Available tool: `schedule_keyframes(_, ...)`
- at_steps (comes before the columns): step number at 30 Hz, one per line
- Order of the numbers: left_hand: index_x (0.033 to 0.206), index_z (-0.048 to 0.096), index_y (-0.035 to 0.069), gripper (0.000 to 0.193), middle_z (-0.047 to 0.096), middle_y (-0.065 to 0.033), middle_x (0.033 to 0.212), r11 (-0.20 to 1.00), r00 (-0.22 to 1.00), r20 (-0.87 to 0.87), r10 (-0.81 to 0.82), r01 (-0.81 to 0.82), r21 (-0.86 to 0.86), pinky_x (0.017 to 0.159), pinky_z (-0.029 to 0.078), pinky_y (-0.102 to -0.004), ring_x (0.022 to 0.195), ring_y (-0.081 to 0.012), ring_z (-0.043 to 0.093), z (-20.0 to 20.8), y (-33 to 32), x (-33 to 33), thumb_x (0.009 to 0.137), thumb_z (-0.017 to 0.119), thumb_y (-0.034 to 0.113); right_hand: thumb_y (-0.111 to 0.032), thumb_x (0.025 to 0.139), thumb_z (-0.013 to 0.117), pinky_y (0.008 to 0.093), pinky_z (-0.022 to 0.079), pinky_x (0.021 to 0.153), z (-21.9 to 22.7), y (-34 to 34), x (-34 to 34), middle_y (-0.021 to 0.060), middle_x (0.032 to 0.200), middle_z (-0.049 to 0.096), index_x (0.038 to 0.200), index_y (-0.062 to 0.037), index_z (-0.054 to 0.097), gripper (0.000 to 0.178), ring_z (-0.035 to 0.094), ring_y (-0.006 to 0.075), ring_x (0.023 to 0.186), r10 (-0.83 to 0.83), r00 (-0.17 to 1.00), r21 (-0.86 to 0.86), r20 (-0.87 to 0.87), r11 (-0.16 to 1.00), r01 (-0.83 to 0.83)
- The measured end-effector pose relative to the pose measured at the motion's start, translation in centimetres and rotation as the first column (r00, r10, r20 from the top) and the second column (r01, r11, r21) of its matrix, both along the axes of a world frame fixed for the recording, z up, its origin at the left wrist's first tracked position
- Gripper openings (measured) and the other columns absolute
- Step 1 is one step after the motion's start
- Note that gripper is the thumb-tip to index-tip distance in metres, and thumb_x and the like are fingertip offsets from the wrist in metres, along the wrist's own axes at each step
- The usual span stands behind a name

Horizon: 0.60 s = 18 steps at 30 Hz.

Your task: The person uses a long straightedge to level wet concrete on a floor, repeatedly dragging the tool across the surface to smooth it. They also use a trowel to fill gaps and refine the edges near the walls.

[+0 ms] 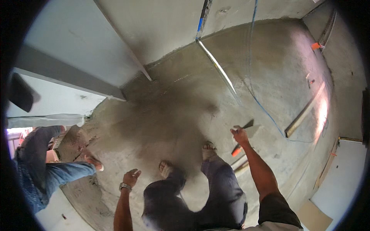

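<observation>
I look down at a grey cement floor with a darker damp patch in its middle. My right hand is shut on a trowel, its dark blade pointing up and to the right just above the floor. My left hand hangs at my side with loose fingers and holds nothing; a watch sits on its wrist. My two bare feet stand on the floor between the hands, below the damp patch.
Another person in blue jeans stands at the left edge with a foot on the floor. A long metal straightedge lies across the floor, a wooden batten at the right, a blue cord between them. An orange-handled tool lies by my right foot.
</observation>
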State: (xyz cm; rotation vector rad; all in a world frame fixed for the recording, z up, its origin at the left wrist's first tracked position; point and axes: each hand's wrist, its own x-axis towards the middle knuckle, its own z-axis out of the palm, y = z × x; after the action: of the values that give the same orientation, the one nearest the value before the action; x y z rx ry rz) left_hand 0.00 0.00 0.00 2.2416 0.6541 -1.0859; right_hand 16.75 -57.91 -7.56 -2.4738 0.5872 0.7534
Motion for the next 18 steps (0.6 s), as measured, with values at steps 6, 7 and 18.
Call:
schedule_keyframes(6, 0.12, 0.056, 0.009, 0.053, 0.062, -0.0153, 0.111, 0.964, 0.964, -0.002, -0.264, 0.264, 0.023, 0.086, 0.048, -0.0408, 0.1, -0.0293, 0.061, -15.1, -3.0, 4.5, 0.082, 0.061, 0.045, -0.033, 0.076, 0.07, 0.0428, 0.041, 0.092, -17.7, -7.5, 10.8, 0.0288, 0.121, 0.048, 0.131, -0.0025, 0.04, 0.07, 0.046, 0.0415, 0.113, 0.26, 0.808, -0.418, 0.528, 0.908, -0.019)
schedule_keyframes(7, 0.124, 0.053, 0.01, 0.055, 0.062, -0.0152, 0.112, 0.946, 0.945, -0.063, -0.321, 0.323, 0.035, 0.086, 0.047, -0.0409, 0.101, -0.0296, 0.061, -16.4, -2.7, 4.1, 0.082, 0.061, 0.045, -0.032, 0.076, 0.07, 0.0434, 0.04, 0.094, -19.6, -7.5, 11.7, 0.0285, 0.123, 0.046, 0.132, -0.0042, 0.039, 0.07, 0.044, 0.0423, 0.114, 0.255, 0.817, -0.42, 0.518, 0.907, -0.017)
schedule_keyframes(18, 0.12, 0.055, 0.007, 0.047, 0.065, -0.0157, 0.106, 0.984, 0.992, 0.086, -0.097, 0.082, 0.16, 0.083, 0.05, -0.037, 0.097, -0.0273, 0.064, -17.0, 0.6, 4.6, 0.084, 0.063, 0.035, -0.023, 0.083, 0.061, 0.0469, 0.05, 0.074, -26.5, -9.2, 24.1, 0.0226, 0.108, 0.058, 0.141, -0.0315, 0.026, 0.068, 0.06, 0.0407, 0.089, 0.283, 0.816, -0.354, 0.503, 0.929, -0.104)
